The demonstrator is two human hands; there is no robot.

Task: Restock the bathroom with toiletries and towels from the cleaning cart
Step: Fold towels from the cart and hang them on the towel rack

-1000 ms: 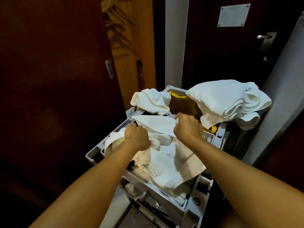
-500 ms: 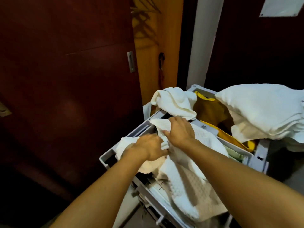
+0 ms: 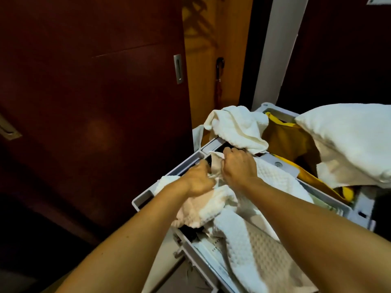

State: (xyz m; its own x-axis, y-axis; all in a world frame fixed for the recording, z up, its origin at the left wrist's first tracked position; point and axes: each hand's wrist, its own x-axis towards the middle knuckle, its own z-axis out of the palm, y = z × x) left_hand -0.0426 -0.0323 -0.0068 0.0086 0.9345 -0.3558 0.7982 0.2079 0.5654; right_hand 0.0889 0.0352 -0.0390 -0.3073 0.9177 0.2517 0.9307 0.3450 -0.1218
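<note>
Dark reddish-brown sliding doors (image 3: 88, 106) filled the left side of the room, one with a recessed metal pull (image 3: 178, 69) near its edge, and beyond them stood a lighter orange wooden panel (image 3: 213, 60) with a dark umbrella (image 3: 219, 69) hanging against it. Beside that rose a pale grey post (image 3: 275, 51). Parked in front was the grey plastic cleaning cart (image 3: 146, 198), its top tray heaped with white linen. Both of the person's bare arms reached down into the tray. The left hand (image 3: 200, 179) was curled tight, gripping a bunched fold of the white waffle-textured towel (image 3: 249, 246), which spilled over the near edge of the cart and hung down its front. The right hand (image 3: 238, 166) sat just beside the left, almost touching it, its fingers likewise closed around a raised corner of that same towel near the far rim of the tray. Another crumpled white towel (image 3: 239, 127) lay draped over the back left corner of the cart, just beyond the right hand. To the right, a yellow-edged brown bag (image 3: 289, 144) hung open in the cart frame, and a thick folded stack of white towels (image 3: 349, 140) rested across its far side.
</note>
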